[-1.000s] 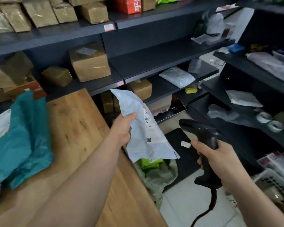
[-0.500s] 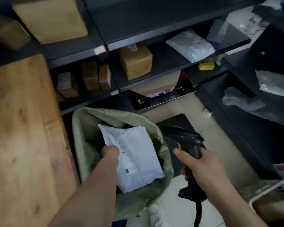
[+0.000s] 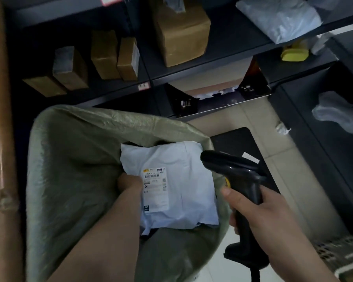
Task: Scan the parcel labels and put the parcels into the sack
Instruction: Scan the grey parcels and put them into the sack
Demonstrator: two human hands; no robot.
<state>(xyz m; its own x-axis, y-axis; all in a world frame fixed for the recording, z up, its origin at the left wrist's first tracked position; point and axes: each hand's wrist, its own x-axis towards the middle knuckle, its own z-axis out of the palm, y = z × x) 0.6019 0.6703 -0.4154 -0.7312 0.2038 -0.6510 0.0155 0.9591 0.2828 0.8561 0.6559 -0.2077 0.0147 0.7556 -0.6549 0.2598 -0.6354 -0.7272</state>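
The fingers of our left hand (image 3: 128,183) pinch the edge of the white parcel (image 3: 183,200), which is already low inside the green sack (image 3: 73,159), label (image 3: 155,190) upward. We judge only the release is left. Our right hand (image 3: 259,218) is wrapped around the scanner (image 3: 234,171).

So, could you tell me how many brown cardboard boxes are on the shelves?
5. Four sit in the left bay: a flat box, a grey-topped box, a tall box and a slim box. A larger box sits in the right bay. Others may be hidden.
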